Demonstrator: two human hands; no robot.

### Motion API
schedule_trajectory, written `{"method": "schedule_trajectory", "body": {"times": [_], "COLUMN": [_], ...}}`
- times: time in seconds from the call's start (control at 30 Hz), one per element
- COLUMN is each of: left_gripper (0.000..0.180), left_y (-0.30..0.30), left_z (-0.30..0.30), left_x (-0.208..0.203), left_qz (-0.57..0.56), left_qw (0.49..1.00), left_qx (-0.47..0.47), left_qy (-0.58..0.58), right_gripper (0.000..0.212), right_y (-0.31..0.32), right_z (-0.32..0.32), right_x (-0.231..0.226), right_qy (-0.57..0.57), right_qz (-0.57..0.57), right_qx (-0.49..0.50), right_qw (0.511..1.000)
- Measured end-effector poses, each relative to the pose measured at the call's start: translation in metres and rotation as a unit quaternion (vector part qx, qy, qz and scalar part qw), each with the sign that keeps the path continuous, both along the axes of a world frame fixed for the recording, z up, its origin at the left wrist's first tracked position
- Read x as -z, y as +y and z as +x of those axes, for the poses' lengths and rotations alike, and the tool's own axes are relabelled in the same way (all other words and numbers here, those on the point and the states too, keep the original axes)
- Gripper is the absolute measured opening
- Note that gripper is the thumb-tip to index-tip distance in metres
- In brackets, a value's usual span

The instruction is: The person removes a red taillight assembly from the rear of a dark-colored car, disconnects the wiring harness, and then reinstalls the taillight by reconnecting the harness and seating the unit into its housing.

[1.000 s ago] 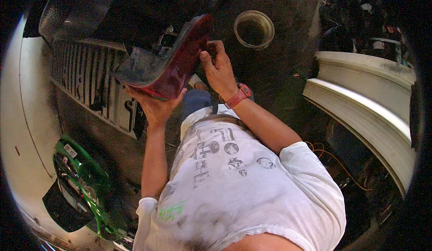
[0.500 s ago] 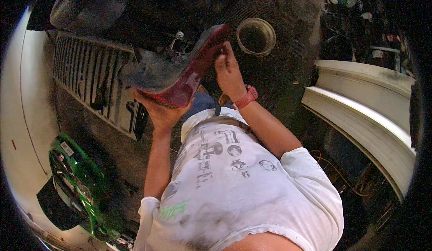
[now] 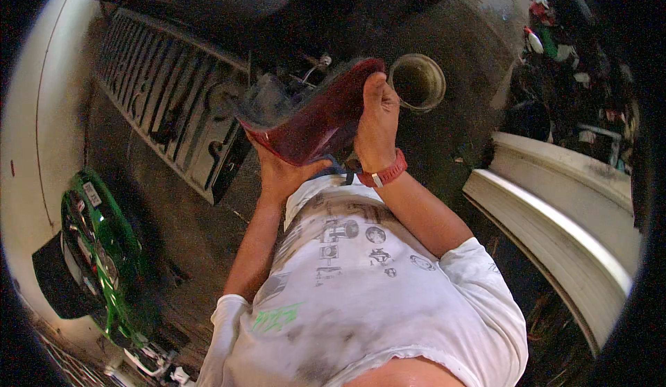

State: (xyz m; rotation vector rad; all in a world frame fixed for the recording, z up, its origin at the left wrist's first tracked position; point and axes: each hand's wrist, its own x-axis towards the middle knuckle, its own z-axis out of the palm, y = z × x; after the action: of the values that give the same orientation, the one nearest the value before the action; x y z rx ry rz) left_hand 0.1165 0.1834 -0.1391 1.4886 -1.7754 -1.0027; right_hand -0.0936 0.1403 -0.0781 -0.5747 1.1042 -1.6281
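A long, curved tail light [image 3: 309,133] with a glossy dark red lens and a dusty grey-black housing is held up in front of my waist. Its lens faces my body. My left hand [image 3: 281,172] grips the lower left end from underneath, the fingers partly hidden behind it. My right hand [image 3: 379,127], with a red wristwatch [image 3: 388,172] at its wrist, is at the upper right end. The thumb lies against the red lens there, and the other fingers are curled in.
A round bucket [image 3: 438,85] stands on the dark floor just beyond my right hand. A ribbed panel [image 3: 163,109] leans at the left, with a green car bumper [image 3: 114,238] below it. Long pale panels [image 3: 555,213] lie at the right, and clutter [image 3: 590,88] fills the far right.
The tail light and both hands sit farther right in the picture, as the whole view has shifted. My right hand has turned, and its thumb now rests on the lens near the upper end.
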Motion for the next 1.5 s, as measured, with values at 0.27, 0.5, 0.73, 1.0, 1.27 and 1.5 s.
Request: {"method": "schedule_trajectory", "body": {"times": [0.27,0.5,0.73,1.0,1.27,1.5], "left_gripper": [0.099,0.101,0.103,0.1,0.097,0.095], "left_y": [-0.019,-0.054,-0.095,-0.12,-0.141,-0.133], "left_z": [0.05,0.088,0.096,0.116,0.131,0.141], "left_x": [0.016,0.016,-0.048,-0.059,-0.063,-0.069], "left_qz": [0.094,0.105,0.261,0.323,0.352,0.36], "left_qw": [0.936,0.826,0.646,0.792,0.879,0.898], "left_qx": [-0.118,-0.163,-0.33,-0.234,-0.119,-0.088], "left_qy": [0.317,0.53,0.637,0.463,0.298,0.237], "right_gripper": [0.057,0.082,0.093,0.111,0.103,0.106], "right_y": [-0.026,-0.036,-0.022,0.01,0.016,0.042], "right_z": [0.043,0.046,-0.001,0.041,0.097,0.143], "right_x": [-0.053,-0.063,-0.059,-0.065,-0.067,-0.055], "right_qy": [0.201,0.444,0.295,0.287,0.115,0.013], "right_qz": [-0.165,-0.213,-0.107,-0.151,-0.12,-0.09], "right_qx": [-0.207,-0.389,-0.538,-0.477,-0.316,-0.299], "right_qw": [0.943,0.779,0.782,0.817,0.934,0.95]}}
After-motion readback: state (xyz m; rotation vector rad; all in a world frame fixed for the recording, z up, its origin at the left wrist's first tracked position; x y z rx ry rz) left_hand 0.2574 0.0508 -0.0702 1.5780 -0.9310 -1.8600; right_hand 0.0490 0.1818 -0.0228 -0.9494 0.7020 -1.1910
